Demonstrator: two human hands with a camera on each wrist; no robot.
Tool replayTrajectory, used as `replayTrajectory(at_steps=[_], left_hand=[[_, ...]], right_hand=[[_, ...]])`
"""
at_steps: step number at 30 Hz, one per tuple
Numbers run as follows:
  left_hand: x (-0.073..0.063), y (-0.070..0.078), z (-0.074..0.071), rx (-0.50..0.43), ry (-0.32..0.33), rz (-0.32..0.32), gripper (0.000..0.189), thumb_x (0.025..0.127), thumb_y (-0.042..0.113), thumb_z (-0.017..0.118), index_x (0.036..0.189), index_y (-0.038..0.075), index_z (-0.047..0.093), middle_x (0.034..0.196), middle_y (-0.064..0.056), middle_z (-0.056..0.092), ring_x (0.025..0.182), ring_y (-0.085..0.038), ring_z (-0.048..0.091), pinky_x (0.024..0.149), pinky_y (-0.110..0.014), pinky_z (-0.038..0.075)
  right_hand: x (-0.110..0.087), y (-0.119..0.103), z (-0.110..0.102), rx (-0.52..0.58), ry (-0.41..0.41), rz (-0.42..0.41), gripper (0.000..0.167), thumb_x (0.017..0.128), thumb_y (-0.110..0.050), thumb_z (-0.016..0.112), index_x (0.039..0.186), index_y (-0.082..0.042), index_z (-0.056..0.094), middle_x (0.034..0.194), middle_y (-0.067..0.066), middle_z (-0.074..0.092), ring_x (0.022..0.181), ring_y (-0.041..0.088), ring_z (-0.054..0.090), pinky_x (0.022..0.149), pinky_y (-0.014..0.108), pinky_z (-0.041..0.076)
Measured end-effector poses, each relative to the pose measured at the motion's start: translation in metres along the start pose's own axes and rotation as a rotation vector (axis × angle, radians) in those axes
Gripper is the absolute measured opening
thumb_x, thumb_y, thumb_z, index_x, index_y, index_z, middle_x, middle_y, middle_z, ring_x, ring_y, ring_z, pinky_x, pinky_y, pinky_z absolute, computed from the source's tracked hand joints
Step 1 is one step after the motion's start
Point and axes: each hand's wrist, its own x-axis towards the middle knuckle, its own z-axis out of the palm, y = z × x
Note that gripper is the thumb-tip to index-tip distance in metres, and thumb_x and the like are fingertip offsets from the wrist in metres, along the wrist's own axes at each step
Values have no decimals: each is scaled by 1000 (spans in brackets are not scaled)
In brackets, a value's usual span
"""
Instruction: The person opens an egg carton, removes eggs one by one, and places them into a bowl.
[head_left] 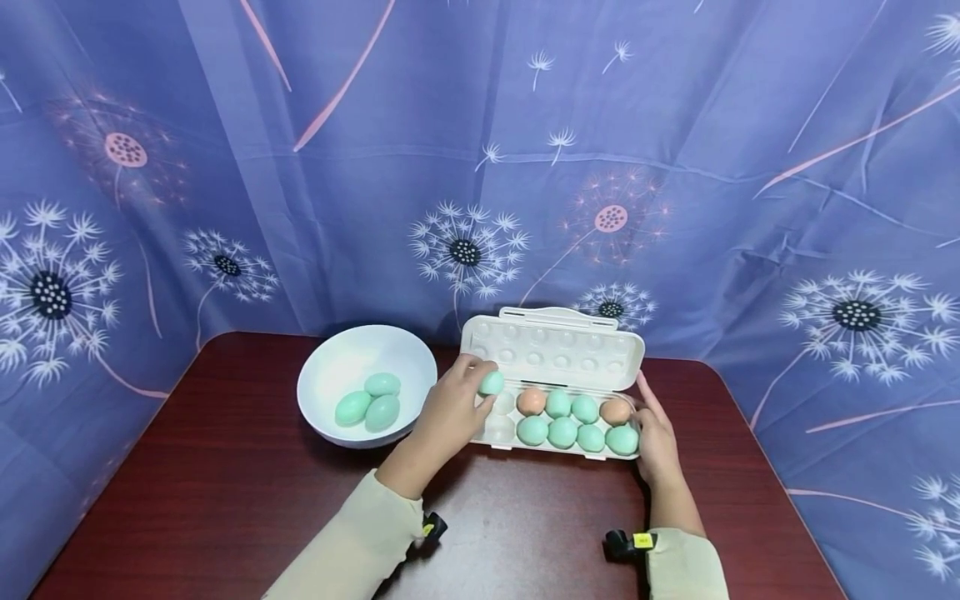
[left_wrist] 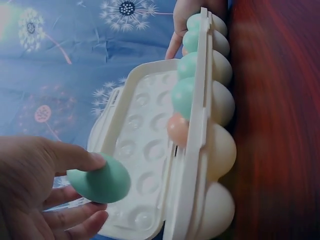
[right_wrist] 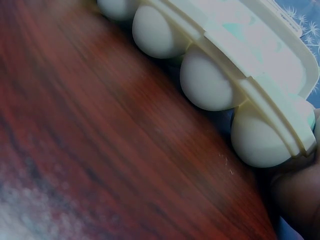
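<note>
My left hand [head_left: 450,408] pinches a pale green egg [left_wrist: 107,182] between thumb and fingers, above the left end of a white egg carton [head_left: 552,350]. The carton's lid stands open, leaning back. Several green eggs [head_left: 562,432] and two orange-brown eggs [head_left: 532,402] sit in its cups, while bare cups [head_left: 500,429] show at the left end. At the right end, my right hand [head_left: 657,442] holds the carton's edge, one finger stretched along the side. Only part of this hand appears in the right wrist view.
A white bowl [head_left: 318,387] with three green eggs [head_left: 382,412] stands left of the carton. Both rest on a dark red wooden table [head_left: 525,517]. Behind the table hangs a blue curtain [head_left: 360,225] with dandelion prints.
</note>
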Motion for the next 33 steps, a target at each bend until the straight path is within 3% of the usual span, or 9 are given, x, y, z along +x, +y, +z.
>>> replayTrajectory(at_steps=[9,15,20,27,33], left_hand=[[-11,-7,-27,3,117,44,40,87,16,79,125,15,66,120,-7,60,96,-24,68,76,-39,59],[-17,-16,-40,26,190,58,38,86,13,79,123,13,68,118,-8,61,93,-24,68,72,-36,58],[-21,-22,-50,36,210,4,40,86,14,79,125,12,67,117,-10,61,95,-27,69,73,-41,59],[-19,-37,-63,10,241,-93,43,84,12,81,124,10,68,116,-13,61,102,-31,68,81,-48,58],[-18,-48,-71,40,192,-184,42,84,14,81,124,10,68,118,-15,62,102,-34,69,81,-51,58]], right_hand=[[-2,-3,0,-1,0,16,70,102,-6,28,152,-54,28,147,3,49,121,-2,51,95,11,42],[-1,0,1,6,2,0,69,102,-6,27,153,-52,29,133,-8,57,119,-3,53,95,10,42],[-1,1,0,33,-1,-23,70,101,-4,28,156,-48,28,121,-17,60,115,-4,56,93,11,44],[-1,2,0,34,-5,-28,70,101,-4,28,156,-47,27,119,-20,61,113,-5,56,92,11,45],[-2,0,1,29,-4,-26,68,102,-6,28,156,-47,28,121,-18,61,115,-3,55,93,12,44]])
